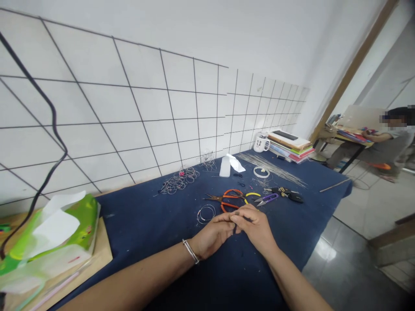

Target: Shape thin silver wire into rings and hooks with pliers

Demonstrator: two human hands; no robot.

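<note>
Tissues (56, 228) rise from the pack (86, 218); what the mug (260, 143) holds is hidden. Left hand (212, 237) and right hand (257, 226) pinch a dark piece (237, 213) above the cloth (145, 220), its direction and long axis unclear.

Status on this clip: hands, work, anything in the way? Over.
Left hand and right hand together, fingertips meeting. Small dark item at fingertips, too small to identify. Orange-handled scissors close beyond, wire coil nearby.

"13" and, below it, "14" can be read on the white handled mug (260, 144). The small red marking (74, 259) on the green tissue pack (90, 216) is too blurred to be read.
</note>
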